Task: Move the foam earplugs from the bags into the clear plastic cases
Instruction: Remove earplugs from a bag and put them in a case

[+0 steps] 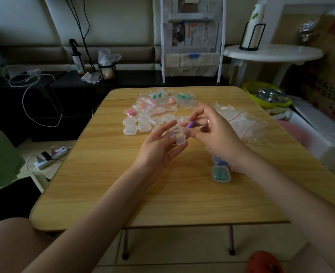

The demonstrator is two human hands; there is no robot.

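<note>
Head view: right hand (216, 133) pinches purple earplug (189, 125) between thumb and fingertips just above open clear case (178, 138) cradled on left hand (158, 148) fingers.

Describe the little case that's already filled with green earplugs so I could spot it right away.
On the wooden table, look at the near right part, just below the right hand's wrist. The green-filled case lies flat there beside a case holding purple earplugs. Unlike the empty clear cases farther back, its contents are teal green.
</note>
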